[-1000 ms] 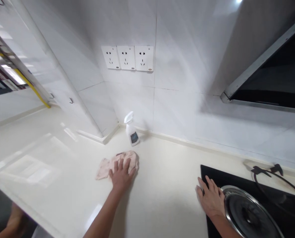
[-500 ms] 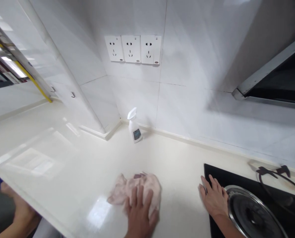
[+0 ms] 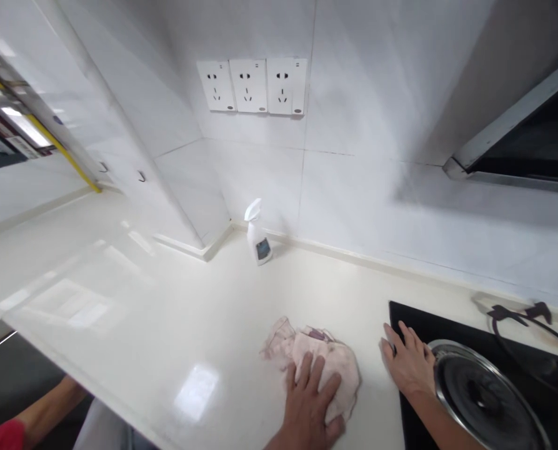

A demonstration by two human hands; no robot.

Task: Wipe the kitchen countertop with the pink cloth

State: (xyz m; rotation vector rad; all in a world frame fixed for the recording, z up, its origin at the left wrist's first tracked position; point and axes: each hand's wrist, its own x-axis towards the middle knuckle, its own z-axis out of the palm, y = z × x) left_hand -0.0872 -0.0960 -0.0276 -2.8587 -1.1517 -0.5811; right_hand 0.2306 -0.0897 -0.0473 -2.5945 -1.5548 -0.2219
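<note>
My left hand [image 3: 310,397] lies palm down on a crumpled pale pink cloth [image 3: 347,369], fingers spread and flat over its near part. Under both is the glossy cream countertop [image 3: 232,325]. To the right, my right hand [image 3: 410,362] rests with its fingers apart at the left edge of a black cooktop [image 3: 452,328], beside a round glass lid with a metal rim [image 3: 492,390]. A white spray bottle [image 3: 259,240] stands farther back by the wall, touched by neither hand.
Another person's forearm with a red sleeve [image 3: 4,434] shows below the counter edge at lower left. A dark cable [image 3: 517,315] lies behind the cooktop. Wall sockets [image 3: 250,87] are above, a range hood [image 3: 522,137] at upper right, a wall corner [image 3: 204,247] at left.
My left hand and the cloth have slid right, closer to the cooktop. My right hand stays at the cooktop's edge. The other person's hand and a blue item have left view at lower left.
</note>
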